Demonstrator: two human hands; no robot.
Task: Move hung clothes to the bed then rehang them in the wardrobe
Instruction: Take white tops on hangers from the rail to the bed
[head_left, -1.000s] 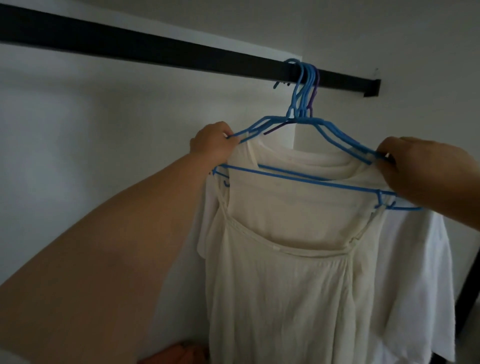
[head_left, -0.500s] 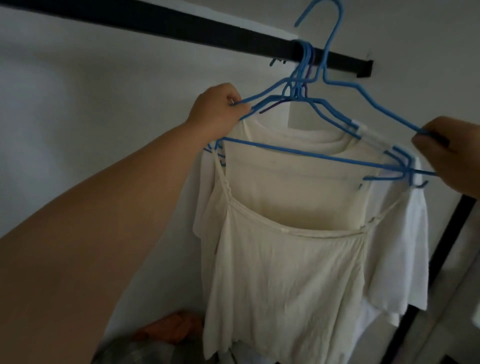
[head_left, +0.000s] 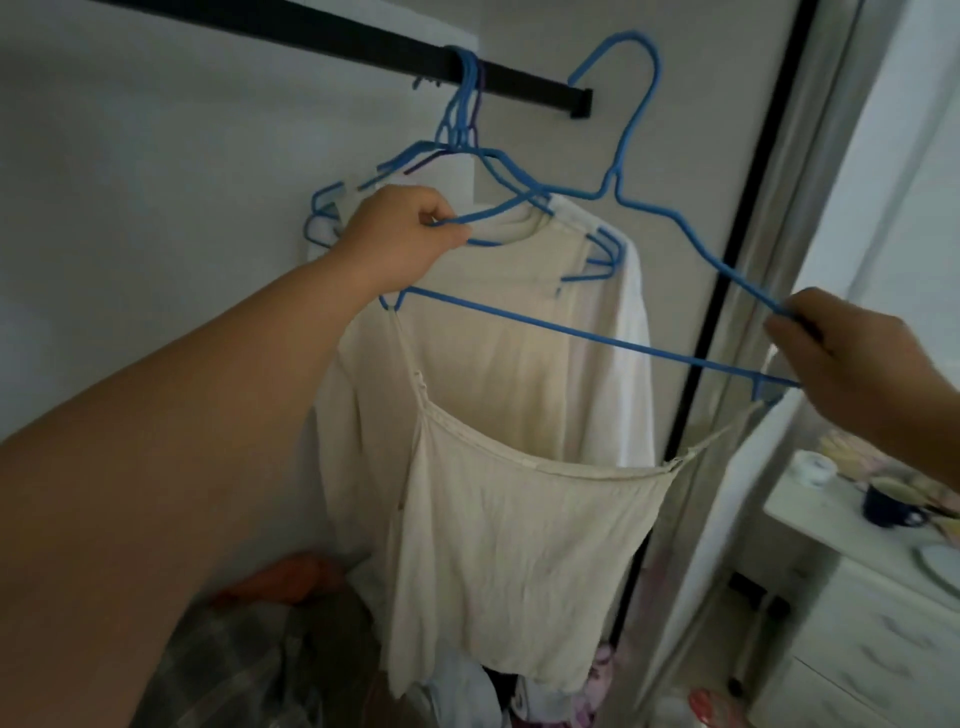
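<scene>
Your left hand (head_left: 410, 236) is curling round the left shoulder of a blue wire hanger (head_left: 582, 332), and your right hand (head_left: 852, 358) is pinching its right end between thumb and fingertips. The hanger's hook (head_left: 631, 57) is standing free in the air, to the right of the black wardrobe rail (head_left: 363, 44) and touching nothing. A cream camisole (head_left: 519, 561) is hanging by its thin straps from the two ends of the hanger's bottom bar, its hem dangling over a heap of clothes (head_left: 311, 639) on the wardrobe floor.

Between your arms there is open air down to the camisole's neckline. Just behind the hanger, a cream long-sleeved top (head_left: 498, 364) is hanging on other blue hangers (head_left: 457, 135) whose hooks are sitting bunched on the rail near its right end; a purple one is showing among them.

To the right, the dark wardrobe frame edge (head_left: 727, 291) is running upright close behind your right hand. Beyond it a white chest of drawers (head_left: 883, 634) is carrying a dark blue mug (head_left: 891, 501) and a white roll (head_left: 813, 466); other items beside them are too blurred to name.

The heap on the floor is dim, with only an orange piece standing out. How many hangers are on the rail is hard to make out.
</scene>
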